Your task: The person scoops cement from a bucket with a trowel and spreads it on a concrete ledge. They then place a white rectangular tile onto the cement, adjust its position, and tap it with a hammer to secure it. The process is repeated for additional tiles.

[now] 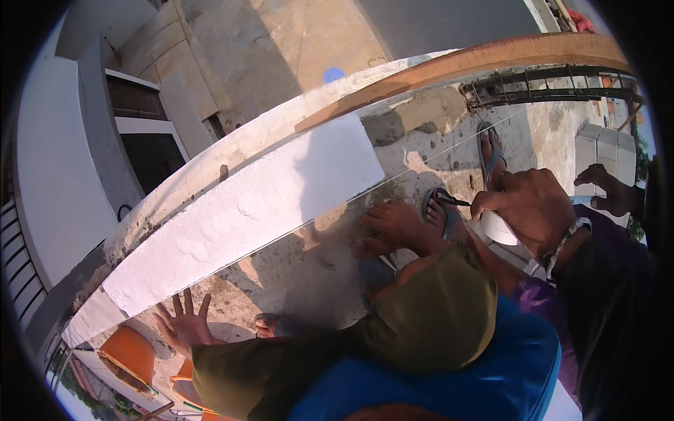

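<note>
A long white strip (246, 210) with a rough, bumpy surface lies along the concrete wall top. A thin taut string (435, 156) follows its near edge and runs on up to the right. My left hand (186, 324) is open at the strip's near edge, toward the left end, fingers spread. My right hand (393, 228) hovers over the concrete below the right end, fingers loosely apart, nothing visible in it. Close on the right, a co-worker's braceleted hand (537, 207) is closed around a thin dark stick-like thing (453, 200); a rounded white thing (497, 228) shows beneath.
The co-worker's other hand (611, 188) and sandalled foot (491, 151) are at the right. Above lie a wooden plank (505, 56) and a rebar cage (547, 90). Pale blocks (604, 151) are stacked far right. Orange chairs (130, 354) stand lower left. Beyond the wall, the ground appears lower.
</note>
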Motion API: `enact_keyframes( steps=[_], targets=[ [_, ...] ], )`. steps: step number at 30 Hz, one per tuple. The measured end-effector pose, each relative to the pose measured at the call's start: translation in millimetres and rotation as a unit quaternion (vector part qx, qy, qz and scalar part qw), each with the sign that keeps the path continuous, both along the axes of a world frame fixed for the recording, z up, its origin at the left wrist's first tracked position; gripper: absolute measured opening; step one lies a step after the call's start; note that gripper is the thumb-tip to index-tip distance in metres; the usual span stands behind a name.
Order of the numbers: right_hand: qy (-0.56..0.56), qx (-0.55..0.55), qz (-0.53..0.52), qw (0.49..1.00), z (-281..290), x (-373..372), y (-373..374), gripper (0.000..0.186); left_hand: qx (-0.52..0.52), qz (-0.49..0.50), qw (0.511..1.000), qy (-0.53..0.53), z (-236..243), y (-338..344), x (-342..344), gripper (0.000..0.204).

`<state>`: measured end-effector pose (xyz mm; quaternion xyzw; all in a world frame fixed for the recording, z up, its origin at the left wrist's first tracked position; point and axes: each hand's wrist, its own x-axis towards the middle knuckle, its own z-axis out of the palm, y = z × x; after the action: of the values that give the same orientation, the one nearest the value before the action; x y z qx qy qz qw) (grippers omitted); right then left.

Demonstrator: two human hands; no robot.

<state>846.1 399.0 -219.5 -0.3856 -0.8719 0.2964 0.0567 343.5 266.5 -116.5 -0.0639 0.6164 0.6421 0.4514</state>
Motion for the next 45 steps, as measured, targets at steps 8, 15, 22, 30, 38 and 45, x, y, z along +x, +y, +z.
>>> enact_keyframes(
  steps=[8,15,22,30,38,45],
  targets=[
    [-0.023,0.042,0.16,0.986,-27.6,-80.1,-32.0,0.026,-0.019,-0.28,0.96,0.007,136.4,-23.4,25.8,0.053],
    [0.032,0.135,0.132,0.982,-46.5,-102.4,-46.9,0.028,-0.106,-0.561,0.728,0.38,225.1,3.8,31.8,0.02],
    [0.01,0.177,0.126,0.976,-40.4,-110.8,-41.9,0.026,-0.108,-0.66,0.652,0.358,242.0,-26.0,4.4,0.011],
    [-0.109,0.099,0.118,0.982,-24.2,-125.8,-51.3,0.037,-0.15,-0.689,0.629,0.327,284.9,-62.9,31.2,0.024],
    [-0.214,-0.241,0.051,0.945,92.8,-173.3,-156.5,0.056,-0.195,-0.706,0.616,0.289,308.7,-105.2,60.1,0.023],
    [-0.288,-0.317,0.054,0.902,190.8,-118.8,-181.1,0.044,-0.236,-0.705,0.614,0.266,312.1,-160.6,87.4,0.021]
  ],
)
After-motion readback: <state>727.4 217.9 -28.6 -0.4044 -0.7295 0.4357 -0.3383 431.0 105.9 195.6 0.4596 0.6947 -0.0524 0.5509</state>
